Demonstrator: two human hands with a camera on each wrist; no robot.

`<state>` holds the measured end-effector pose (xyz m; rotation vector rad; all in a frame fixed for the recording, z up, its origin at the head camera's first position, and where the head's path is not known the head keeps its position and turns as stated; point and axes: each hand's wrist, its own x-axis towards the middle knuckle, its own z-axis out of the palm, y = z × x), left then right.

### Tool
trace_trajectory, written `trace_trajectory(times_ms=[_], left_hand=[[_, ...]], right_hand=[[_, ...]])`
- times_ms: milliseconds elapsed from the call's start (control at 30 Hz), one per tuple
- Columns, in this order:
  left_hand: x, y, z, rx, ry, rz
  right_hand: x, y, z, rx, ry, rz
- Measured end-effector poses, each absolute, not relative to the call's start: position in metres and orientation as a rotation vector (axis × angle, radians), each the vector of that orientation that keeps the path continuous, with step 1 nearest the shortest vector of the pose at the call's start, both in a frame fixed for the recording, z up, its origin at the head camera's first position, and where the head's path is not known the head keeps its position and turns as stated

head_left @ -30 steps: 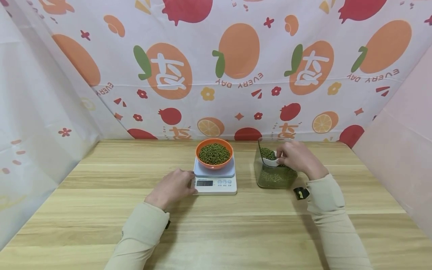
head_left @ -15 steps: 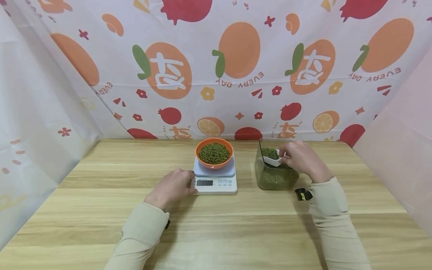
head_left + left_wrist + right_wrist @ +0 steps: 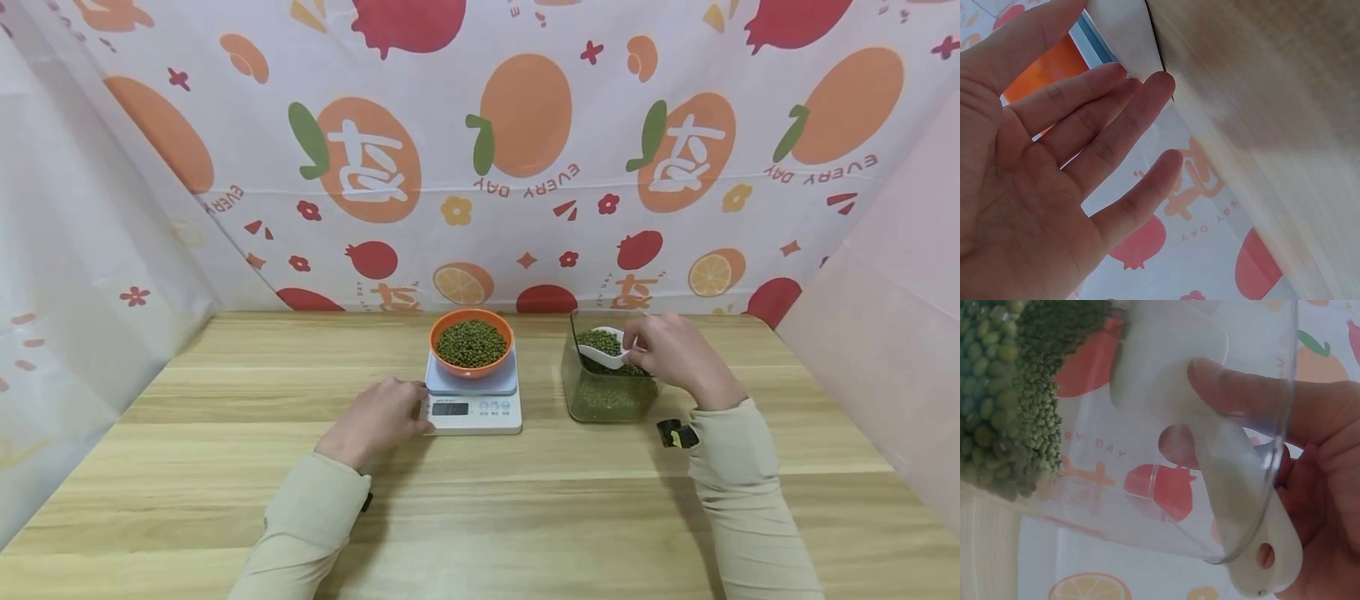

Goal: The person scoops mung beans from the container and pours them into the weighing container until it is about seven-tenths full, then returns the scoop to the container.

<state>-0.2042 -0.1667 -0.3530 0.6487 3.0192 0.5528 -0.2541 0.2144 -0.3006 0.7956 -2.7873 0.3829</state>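
My right hand (image 3: pixel 667 354) pinches the handle of a white scoop (image 3: pixel 600 358) between thumb and fingers. The scoop's bowl carries green mung beans (image 3: pixel 598 339) and sits inside the mouth of a clear square container (image 3: pixel 573 392). Through the container's wall, the right wrist view shows the scoop handle (image 3: pixel 1235 487) and more beans (image 3: pixel 991 394). Over on the left, my left hand (image 3: pixel 378 421) rests with its fingertips at the left side of a white kitchen scale (image 3: pixel 476 423); its fingers (image 3: pixel 1110 150) are extended. On the scale's platform stands an orange bowl (image 3: pixel 471 373) filled with mung beans.
The scale's display (image 3: pixel 450 409) and buttons face the front edge. All of this stands on a light wooden table (image 3: pixel 525 517). Behind it hangs a fruit-print cloth (image 3: pixel 525 233), with further pale cloth at both sides.
The scoop has come up and levelled within the container, so its white rim now shows around the beans. My left hand, the scale and the bowl keep their places.
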Motion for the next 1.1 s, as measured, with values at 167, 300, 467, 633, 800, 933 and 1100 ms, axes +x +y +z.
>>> trace_trajectory(times_ms=[167, 300, 467, 633, 800, 933, 1100], left_hand=[[-0.205, -0.167, -0.354, 0.648, 3.02, 0.548], [-0.205, -0.167, -0.354, 0.645, 3.019, 0.549], [-0.205, -0.167, -0.353, 0.636, 3.013, 0.56], [-0.206, -0.167, -0.354, 0.637, 3.013, 0.542], [-0.207, -0.168, -0.354, 0.637, 3.024, 0.513], [-0.206, -0.168, -0.354, 0.632, 3.018, 0.523], [-0.206, -0.167, -0.354, 0.643, 3.014, 0.532]], right_hand=[[-0.253, 0.215, -0.299, 0.803, -2.788, 0.392], [-0.251, 0.216, -0.296, 0.797, -2.807, 0.399], [-0.249, 0.218, -0.294, 0.789, -2.812, 0.421], [-0.251, 0.219, -0.294, 0.793, -2.801, 0.437], [-0.251, 0.221, -0.295, 0.782, -2.793, 0.465], [-0.251, 0.223, -0.296, 0.762, -2.787, 0.477], [-0.25, 0.227, -0.297, 0.73, -2.783, 0.468]])
